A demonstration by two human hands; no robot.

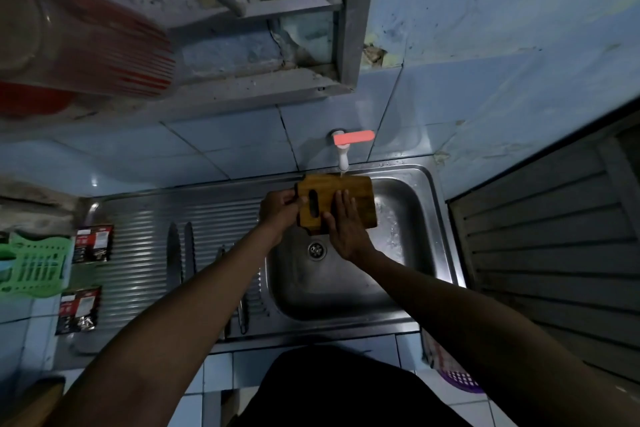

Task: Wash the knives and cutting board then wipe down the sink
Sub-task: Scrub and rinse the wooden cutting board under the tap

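Note:
A small wooden cutting board (356,194) with a slot handle is held over the steel sink (426,218), right under the white tap (343,159) with a red lever. My left hand (280,211) grips the board's left edge near the slot. My right hand (346,229) lies flat with fingers spread on the board's face. Two long knives (180,253) lie side by side on the ribbed drainboard (138,253) to the left. More utensils (242,308) lie partly hidden under my left forearm.
A green plastic rack (34,267) and two dark packets (93,243) sit at the drainboard's left end. The sink drain (317,250) is below the board. A purple basket (450,374) stands on the floor at right, beside a slatted dark panel (554,253).

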